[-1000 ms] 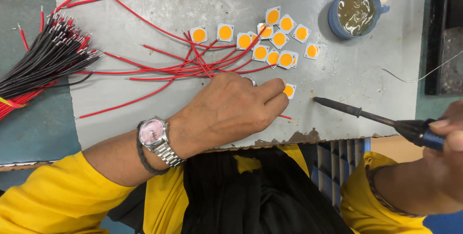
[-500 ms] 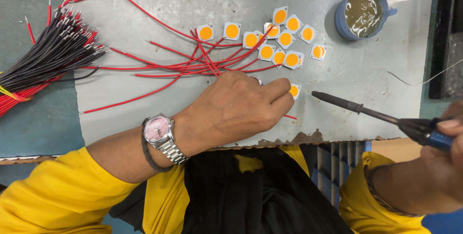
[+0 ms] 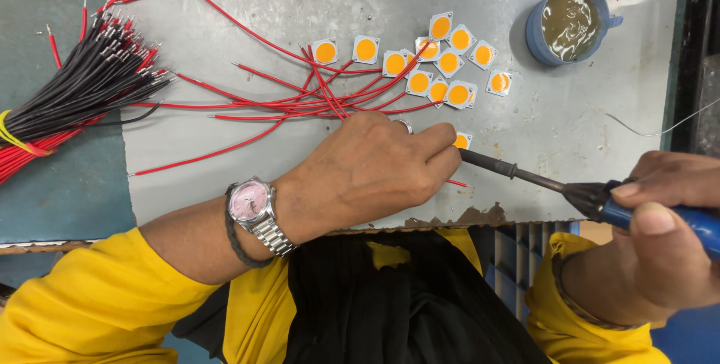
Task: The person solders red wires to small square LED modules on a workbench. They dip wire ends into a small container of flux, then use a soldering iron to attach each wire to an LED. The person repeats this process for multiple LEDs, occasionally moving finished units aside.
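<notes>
The left hand (image 3: 367,172) pinned a red wire (image 3: 456,182) at a small square chip (image 3: 463,140) while the right hand (image 3: 660,236), gripping a soldering iron (image 3: 525,176), brought its tip to the joint, apparently mid-soldering and needing a steady touch.

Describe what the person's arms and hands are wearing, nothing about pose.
Both arms wear bright yellow sleeves, pushed up on the forearms. The left hand has a ring on one finger; its wrist carries a silver metal-band watch with a pink dial, beside a dark cord bracelet. The right hand is bare, with a thin dark bracelet at the wrist.
</notes>
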Demonstrator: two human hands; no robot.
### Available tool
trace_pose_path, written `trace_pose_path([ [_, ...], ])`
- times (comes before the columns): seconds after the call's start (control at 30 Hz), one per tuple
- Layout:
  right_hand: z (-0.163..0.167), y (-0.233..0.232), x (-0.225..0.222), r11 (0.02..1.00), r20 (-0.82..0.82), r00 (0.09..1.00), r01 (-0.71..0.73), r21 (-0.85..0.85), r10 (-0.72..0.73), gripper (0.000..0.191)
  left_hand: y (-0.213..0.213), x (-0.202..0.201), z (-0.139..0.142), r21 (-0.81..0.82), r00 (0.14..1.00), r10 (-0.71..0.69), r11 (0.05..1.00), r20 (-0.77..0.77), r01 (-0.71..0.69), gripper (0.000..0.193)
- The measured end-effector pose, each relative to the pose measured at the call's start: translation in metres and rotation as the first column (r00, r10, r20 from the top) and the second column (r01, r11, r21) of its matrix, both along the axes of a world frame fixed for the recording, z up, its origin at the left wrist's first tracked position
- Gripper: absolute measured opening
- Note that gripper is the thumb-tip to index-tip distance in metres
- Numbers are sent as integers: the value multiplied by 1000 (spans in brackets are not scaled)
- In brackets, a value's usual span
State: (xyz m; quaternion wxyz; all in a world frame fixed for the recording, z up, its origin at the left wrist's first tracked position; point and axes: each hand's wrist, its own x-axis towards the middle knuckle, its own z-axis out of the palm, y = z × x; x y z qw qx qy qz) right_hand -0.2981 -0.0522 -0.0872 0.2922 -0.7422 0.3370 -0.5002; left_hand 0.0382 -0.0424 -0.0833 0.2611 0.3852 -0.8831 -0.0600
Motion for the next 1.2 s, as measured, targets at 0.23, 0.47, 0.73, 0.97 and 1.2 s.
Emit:
trace_pose_path([
  [0.23, -25, 2, -28, 995, 109, 993, -33, -98, 43, 12, -1, 0, 1, 1, 1000, 2, 1000, 9, -2, 11],
  [0.47, -27, 4, -44, 993, 14, 1000, 1, -115, 0, 13, 1, 1, 1, -3, 1000, -5, 1000, -7, 5, 9],
  [0.73, 19, -9, 48, 999, 144, 990, 5, -40, 0, 21, -3, 18, 12, 110, 998, -24, 994, -56, 30, 16],
  [0.97, 41, -21, 129, 981, -108, 987, -102, 168, 121, 21, -16, 78, 26, 326, 979, 53, 945, -197, 15, 16],
  [1.2, 35, -20, 144, 992, -413, 907, -33, 120, 81, 36, -15, 120, 46, 324, 943, 305, 913, -134, -249, 15],
])
